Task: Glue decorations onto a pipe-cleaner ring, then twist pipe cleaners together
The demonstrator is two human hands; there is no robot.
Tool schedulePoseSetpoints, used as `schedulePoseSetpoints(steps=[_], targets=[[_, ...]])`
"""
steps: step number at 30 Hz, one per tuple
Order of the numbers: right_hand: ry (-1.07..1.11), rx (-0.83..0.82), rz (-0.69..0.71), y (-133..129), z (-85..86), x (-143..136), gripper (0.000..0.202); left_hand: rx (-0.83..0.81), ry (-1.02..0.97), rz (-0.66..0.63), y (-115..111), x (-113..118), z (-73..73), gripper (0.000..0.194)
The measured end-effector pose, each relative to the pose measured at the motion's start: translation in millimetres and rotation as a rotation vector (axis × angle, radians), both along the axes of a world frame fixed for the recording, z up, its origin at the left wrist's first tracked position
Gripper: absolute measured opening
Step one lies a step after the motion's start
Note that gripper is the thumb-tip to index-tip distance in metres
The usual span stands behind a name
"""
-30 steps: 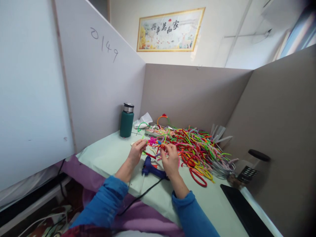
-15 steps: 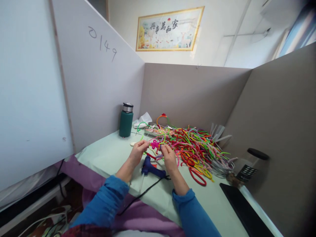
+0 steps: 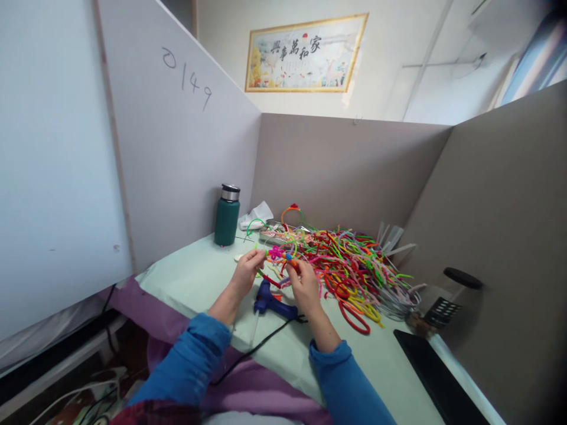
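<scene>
A pipe-cleaner piece with a bright pink flower (image 3: 277, 252) is stretched between my two hands above the table. My left hand (image 3: 246, 271) pinches its left end, where a bit of green shows at the fingertips. On the other side, my right hand (image 3: 305, 285) is closed on an orange part of it, beside a small blue section. A dark red pipe cleaner (image 3: 269, 279) slants down from near my left fingers. Below the hands lies a blue glue gun (image 3: 274, 302) with a clear glue stick in its back end.
A large heap of coloured pipe cleaners (image 3: 349, 254) covers the table behind and to the right. A green bottle (image 3: 227, 218) stands at the back left. Grey partitions (image 3: 345, 171) surround the table. At right are a black flat object (image 3: 436, 372) and a clear container (image 3: 443, 301).
My right fingers have shifted slightly down and right along the piece, so the blue and orange parts now show. My left hand has barely moved.
</scene>
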State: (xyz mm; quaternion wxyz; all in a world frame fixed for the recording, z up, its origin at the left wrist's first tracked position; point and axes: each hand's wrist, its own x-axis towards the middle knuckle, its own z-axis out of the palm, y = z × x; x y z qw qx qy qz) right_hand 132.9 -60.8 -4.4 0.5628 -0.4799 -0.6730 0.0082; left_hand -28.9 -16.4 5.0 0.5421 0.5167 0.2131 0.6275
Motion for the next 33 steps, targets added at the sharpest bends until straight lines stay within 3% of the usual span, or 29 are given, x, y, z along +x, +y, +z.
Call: schedulePoseSetpoints(steps=[13,22,26,33], targets=[[0.120,0.136,0.113,-2.5,-0.4,-3.6,0.020,-0.014,-0.006,-0.011,4.2,-0.4,-4.9,0.027],[0.058,0.073,0.001,1.2,-4.0,1.9,0.021,-0.014,0.017,0.028,-1.3,-0.1,1.8,0.031],[0.088,0.042,0.032,3.0,-5.7,3.7,0.022,-0.015,0.031,0.043,-2.9,0.8,3.7,0.033],[0.055,0.165,0.031,-3.7,2.3,0.6,0.027,-0.008,0.042,0.031,-0.7,1.4,1.2,0.033]])
